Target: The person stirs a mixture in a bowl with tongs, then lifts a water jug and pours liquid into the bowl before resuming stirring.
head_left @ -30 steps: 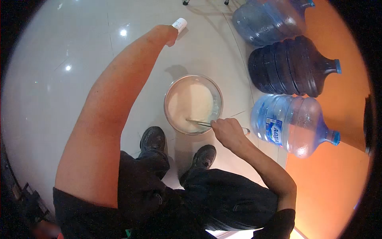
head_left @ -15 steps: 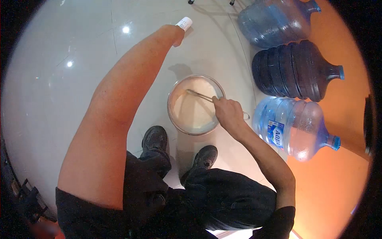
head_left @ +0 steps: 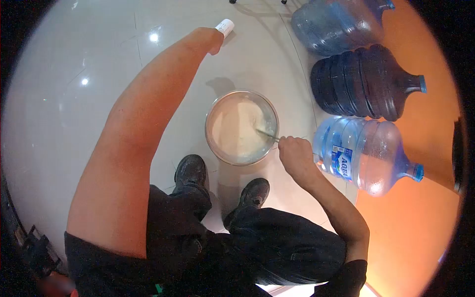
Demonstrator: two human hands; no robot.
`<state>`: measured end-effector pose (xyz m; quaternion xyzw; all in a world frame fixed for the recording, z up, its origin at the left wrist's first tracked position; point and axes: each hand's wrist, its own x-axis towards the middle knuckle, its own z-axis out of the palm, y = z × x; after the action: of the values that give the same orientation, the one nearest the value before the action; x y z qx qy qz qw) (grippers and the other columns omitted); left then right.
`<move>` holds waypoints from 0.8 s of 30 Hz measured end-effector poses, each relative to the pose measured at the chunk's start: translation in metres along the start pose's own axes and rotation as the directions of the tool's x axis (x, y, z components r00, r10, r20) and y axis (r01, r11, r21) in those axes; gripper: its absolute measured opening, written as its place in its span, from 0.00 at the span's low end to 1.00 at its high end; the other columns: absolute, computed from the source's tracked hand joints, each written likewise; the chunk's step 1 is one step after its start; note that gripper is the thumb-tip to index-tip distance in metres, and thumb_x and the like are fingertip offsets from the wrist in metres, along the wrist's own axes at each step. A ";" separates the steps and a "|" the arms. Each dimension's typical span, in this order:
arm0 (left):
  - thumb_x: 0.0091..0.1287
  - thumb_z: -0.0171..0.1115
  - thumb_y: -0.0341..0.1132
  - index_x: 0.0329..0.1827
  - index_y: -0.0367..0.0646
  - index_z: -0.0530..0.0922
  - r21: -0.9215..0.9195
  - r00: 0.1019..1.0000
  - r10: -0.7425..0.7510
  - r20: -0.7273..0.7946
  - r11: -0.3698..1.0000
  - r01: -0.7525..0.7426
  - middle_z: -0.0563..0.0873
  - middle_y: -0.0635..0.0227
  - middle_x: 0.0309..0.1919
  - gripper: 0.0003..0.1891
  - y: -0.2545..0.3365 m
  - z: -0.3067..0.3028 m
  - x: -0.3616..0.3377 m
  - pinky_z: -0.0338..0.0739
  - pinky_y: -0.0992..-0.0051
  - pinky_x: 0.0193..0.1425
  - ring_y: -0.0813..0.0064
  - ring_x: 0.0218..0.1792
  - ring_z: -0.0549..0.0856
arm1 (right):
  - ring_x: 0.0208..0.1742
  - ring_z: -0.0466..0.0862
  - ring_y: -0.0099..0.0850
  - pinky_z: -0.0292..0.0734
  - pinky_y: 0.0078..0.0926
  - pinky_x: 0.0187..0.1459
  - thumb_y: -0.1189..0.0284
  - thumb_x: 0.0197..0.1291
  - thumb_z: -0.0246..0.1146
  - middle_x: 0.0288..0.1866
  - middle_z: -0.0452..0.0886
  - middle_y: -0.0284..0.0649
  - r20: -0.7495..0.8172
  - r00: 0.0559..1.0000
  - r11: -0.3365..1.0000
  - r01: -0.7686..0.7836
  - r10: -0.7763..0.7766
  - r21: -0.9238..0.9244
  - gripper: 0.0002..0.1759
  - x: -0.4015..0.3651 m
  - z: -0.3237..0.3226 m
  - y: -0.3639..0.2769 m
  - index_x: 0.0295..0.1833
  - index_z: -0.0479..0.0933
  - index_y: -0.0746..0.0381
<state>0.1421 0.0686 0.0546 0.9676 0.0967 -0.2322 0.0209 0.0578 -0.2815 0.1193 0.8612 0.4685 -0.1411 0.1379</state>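
A round metal bowl (head_left: 210, 140) with a pale creamy mixture (head_left: 236, 128) in it stands on the tiled floor. My right hand (head_left: 297, 157), just right of the bowl's rim, is closed around a metal utensil (head_left: 267, 134), whose far end dips into the mixture. Above the bowl, my left hand (head_left: 214, 41) is closed on a white container (head_left: 225, 27) with small print on its side. Most of the left fingers are hidden behind the hand.
Three large water bottles (head_left: 345, 154), (head_left: 341, 81), (head_left: 336, 24) lie on their sides at the right, beside an orange wall (head_left: 396, 218). My two shoes (head_left: 191, 169) are below the bowl. Dark furniture legs show at the top edge.
My right hand has moved right and down, shifting the utensil's tip toward the bowl's right side. My left hand still holds the white container. The whole view has shifted slightly.
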 end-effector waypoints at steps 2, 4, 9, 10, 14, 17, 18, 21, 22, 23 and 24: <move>0.51 0.61 0.33 0.48 0.41 0.78 0.008 0.999 -0.014 0.032 1.000 0.014 0.83 0.60 0.43 0.19 0.001 -0.006 -0.008 0.78 0.64 0.46 0.60 0.44 0.83 | 0.28 0.83 0.38 0.77 0.34 0.30 0.76 0.46 0.56 0.23 0.80 0.44 0.061 0.996 0.998 0.066 -0.066 0.001 0.06 -0.005 0.001 -0.003 0.24 0.79 0.62; 0.53 0.62 0.35 0.53 0.45 0.77 0.018 0.997 -0.031 0.065 0.999 0.029 0.83 0.62 0.44 0.22 -0.001 -0.007 -0.008 0.76 0.65 0.49 0.60 0.46 0.82 | 0.28 0.83 0.38 0.77 0.34 0.29 0.76 0.46 0.57 0.23 0.80 0.45 0.117 0.988 0.995 0.095 -0.097 0.017 0.06 -0.006 -0.008 -0.010 0.24 0.79 0.63; 0.53 0.62 0.35 0.54 0.46 0.77 0.064 0.996 -0.041 0.078 0.997 0.036 0.83 0.63 0.46 0.22 -0.009 -0.002 -0.001 0.76 0.65 0.48 0.61 0.46 0.82 | 0.27 0.82 0.37 0.76 0.34 0.28 0.76 0.46 0.57 0.23 0.79 0.44 0.098 0.973 0.976 0.199 -0.208 0.087 0.06 -0.004 0.000 -0.018 0.22 0.78 0.63; 0.53 0.62 0.35 0.54 0.46 0.77 0.064 0.996 -0.043 0.078 0.997 0.038 0.83 0.63 0.46 0.22 -0.009 -0.003 -0.005 0.76 0.65 0.48 0.61 0.46 0.82 | 0.26 0.82 0.37 0.76 0.34 0.28 0.76 0.46 0.57 0.22 0.79 0.44 0.040 0.964 0.962 0.259 -0.264 0.091 0.05 -0.002 0.004 -0.018 0.22 0.77 0.63; 0.50 0.59 0.31 0.43 0.35 0.80 -0.012 1.000 0.023 -0.017 1.000 -0.023 0.83 0.54 0.40 0.16 -0.008 0.000 -0.007 0.79 0.63 0.42 0.59 0.41 0.83 | 0.26 0.81 0.37 0.75 0.33 0.27 0.75 0.47 0.57 0.21 0.78 0.44 -0.070 0.938 0.935 0.344 -0.338 0.088 0.04 0.015 0.003 -0.024 0.25 0.75 0.63; 0.50 0.59 0.31 0.43 0.36 0.79 -0.017 1.000 0.016 -0.023 1.000 -0.017 0.83 0.55 0.40 0.16 -0.004 0.002 -0.005 0.79 0.63 0.42 0.60 0.41 0.83 | 0.26 0.81 0.37 0.75 0.32 0.26 0.76 0.47 0.56 0.23 0.78 0.44 -0.111 0.947 0.945 0.311 -0.301 0.098 0.03 0.031 0.001 -0.021 0.28 0.75 0.63; 0.50 0.60 0.31 0.44 0.36 0.79 -0.017 0.999 0.015 -0.036 1.000 -0.015 0.83 0.56 0.40 0.17 -0.004 0.002 -0.006 0.79 0.63 0.43 0.60 0.42 0.83 | 0.26 0.81 0.37 0.75 0.32 0.26 0.76 0.47 0.56 0.23 0.78 0.44 -0.112 0.946 0.944 0.314 -0.303 0.100 0.03 0.036 0.001 -0.021 0.28 0.75 0.63; 0.50 0.60 0.31 0.44 0.36 0.79 -0.035 1.000 0.006 -0.012 0.999 -0.006 0.83 0.56 0.41 0.17 -0.005 0.002 -0.008 0.79 0.63 0.43 0.60 0.42 0.83 | 0.25 0.82 0.36 0.76 0.32 0.26 0.75 0.49 0.56 0.24 0.79 0.43 -0.102 0.972 0.975 0.217 -0.211 0.046 0.04 0.042 0.001 -0.015 0.29 0.75 0.64; 0.50 0.60 0.31 0.44 0.36 0.79 -0.037 1.000 0.004 -0.012 0.999 -0.005 0.83 0.56 0.41 0.17 -0.005 0.003 -0.008 0.79 0.63 0.43 0.60 0.42 0.83 | 0.26 0.82 0.36 0.76 0.32 0.26 0.75 0.50 0.56 0.24 0.79 0.44 -0.094 0.977 0.980 0.195 -0.191 0.036 0.05 0.042 0.001 -0.012 0.30 0.75 0.64; 0.50 0.60 0.32 0.43 0.36 0.79 -0.030 1.000 0.021 -0.004 0.999 -0.021 0.84 0.56 0.40 0.17 -0.006 0.003 -0.008 0.79 0.63 0.43 0.60 0.42 0.83 | 0.26 0.82 0.37 0.77 0.32 0.26 0.75 0.51 0.55 0.25 0.79 0.44 -0.086 0.982 0.985 0.173 -0.170 0.028 0.05 0.043 0.000 -0.009 0.32 0.75 0.64; 0.50 0.60 0.32 0.43 0.36 0.79 -0.023 0.999 0.038 0.006 0.999 -0.038 0.84 0.56 0.40 0.17 -0.008 0.005 -0.005 0.79 0.62 0.43 0.60 0.42 0.83 | 0.26 0.82 0.37 0.77 0.32 0.26 0.75 0.51 0.55 0.25 0.79 0.44 -0.085 0.982 0.984 0.173 -0.170 0.029 0.05 0.043 0.002 -0.007 0.32 0.75 0.64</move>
<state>0.1345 0.0749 0.0525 0.9683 0.0808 -0.2337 0.0365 0.0746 -0.2455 0.1003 0.8250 0.5437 -0.1253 0.0902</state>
